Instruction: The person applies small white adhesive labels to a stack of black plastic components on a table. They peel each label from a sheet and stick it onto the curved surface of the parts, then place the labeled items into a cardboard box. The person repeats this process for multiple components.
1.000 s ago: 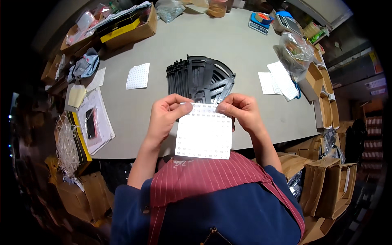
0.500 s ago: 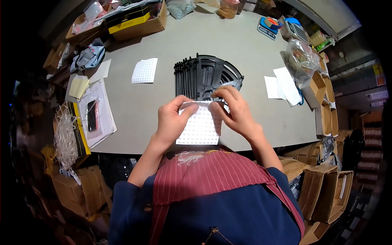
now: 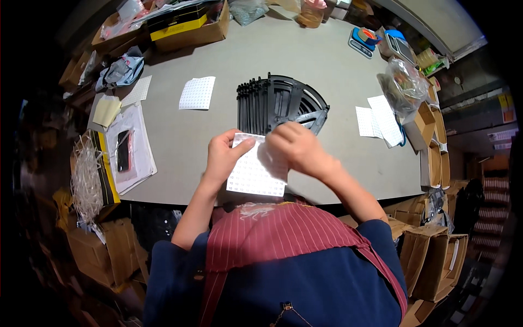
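Note:
A white label sheet point(image 3: 253, 171) with rows of small printed marks hangs over the table's near edge. My left hand point(image 3: 222, 158) grips its upper left corner, thumb on top. At its upper right, my right hand point(image 3: 299, 147) is closed with curled fingers. The fingertips and whatever they hold are hidden and slightly blurred. Just beyond both hands lies a stack of black plastic fan-shaped parts point(image 3: 286, 98), with several upright thin pieces along its left side.
Further label sheets lie left point(image 3: 197, 92) and right point(image 3: 385, 120). A phone point(image 3: 125, 152) rests on papers at left. Cardboard trays point(image 3: 422, 128), a clear plastic bag point(image 3: 406, 87) and a small scale point(image 3: 360, 43) line the right side. A carton point(image 3: 218, 30) stands at the back left.
My right hand has curled further and turned over the sheet's upper right part, its fingers now bunched. The sheet and my left hand have shifted slightly left.

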`<state>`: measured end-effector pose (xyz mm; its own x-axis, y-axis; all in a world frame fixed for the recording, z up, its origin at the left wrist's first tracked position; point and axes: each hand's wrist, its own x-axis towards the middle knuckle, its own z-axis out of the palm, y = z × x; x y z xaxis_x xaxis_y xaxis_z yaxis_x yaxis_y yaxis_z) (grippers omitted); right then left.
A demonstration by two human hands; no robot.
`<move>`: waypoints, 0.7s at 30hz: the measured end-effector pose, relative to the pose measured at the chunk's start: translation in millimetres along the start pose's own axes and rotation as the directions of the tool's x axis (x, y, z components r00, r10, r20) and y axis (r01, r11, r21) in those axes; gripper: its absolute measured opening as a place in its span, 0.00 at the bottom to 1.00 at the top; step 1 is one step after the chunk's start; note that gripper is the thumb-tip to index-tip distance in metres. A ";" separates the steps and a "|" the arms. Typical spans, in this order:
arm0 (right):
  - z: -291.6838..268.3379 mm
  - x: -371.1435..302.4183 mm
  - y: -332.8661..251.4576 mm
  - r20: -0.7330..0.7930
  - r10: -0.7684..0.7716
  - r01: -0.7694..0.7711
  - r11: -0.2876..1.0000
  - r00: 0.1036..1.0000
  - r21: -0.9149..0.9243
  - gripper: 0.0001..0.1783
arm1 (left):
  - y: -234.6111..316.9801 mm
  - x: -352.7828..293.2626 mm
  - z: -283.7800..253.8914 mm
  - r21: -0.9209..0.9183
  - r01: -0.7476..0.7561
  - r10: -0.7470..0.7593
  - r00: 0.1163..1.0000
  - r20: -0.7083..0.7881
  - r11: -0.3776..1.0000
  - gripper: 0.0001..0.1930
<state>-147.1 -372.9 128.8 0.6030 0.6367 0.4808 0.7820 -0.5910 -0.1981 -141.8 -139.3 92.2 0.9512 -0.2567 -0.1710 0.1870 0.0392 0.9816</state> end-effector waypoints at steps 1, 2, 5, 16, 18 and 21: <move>6.8 2.1 11.1 -0.052 0.119 -0.113 0.988 0.992 0.100 0.12 | -1.8 -0.6 -3.1 -0.057 0.032 -0.033 0.999 -0.017 0.998 0.10; 7.8 6.7 30.6 -0.057 0.222 -0.207 0.959 0.973 0.195 0.13 | -5.7 -1.2 -8.5 -0.076 0.029 -0.032 0.999 -0.041 0.997 0.11; 21.2 -0.7 118.3 0.271 0.656 -0.703 0.698 0.704 0.136 0.13 | -6.0 -4.3 -18.3 -0.150 0.099 -0.109 0.992 -0.058 0.984 0.10; 47.4 4.9 161.2 0.275 0.841 -0.791 0.535 0.465 -0.298 0.38 | -19.2 -11.4 -44.4 -0.301 0.097 -0.146 0.978 -0.147 0.949 0.10; 50.7 8.8 147.0 0.298 0.862 -0.832 0.488 0.410 -0.266 0.35 | -20.2 -9.7 -40.9 -0.284 0.096 -0.146 0.976 -0.160 0.954 0.11; 49.8 -12.6 157.8 0.190 0.919 -0.930 0.363 0.347 -0.059 0.31 | -13.2 -6.8 -36.6 -0.274 0.065 -0.123 0.972 -0.201 0.960 0.11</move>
<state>-23.4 -449.6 48.9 0.9573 -0.2281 -0.1776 -0.2861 -0.8360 -0.4682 -141.8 -102.8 77.3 0.9508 -0.0604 -0.3039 0.3081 0.2858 0.9074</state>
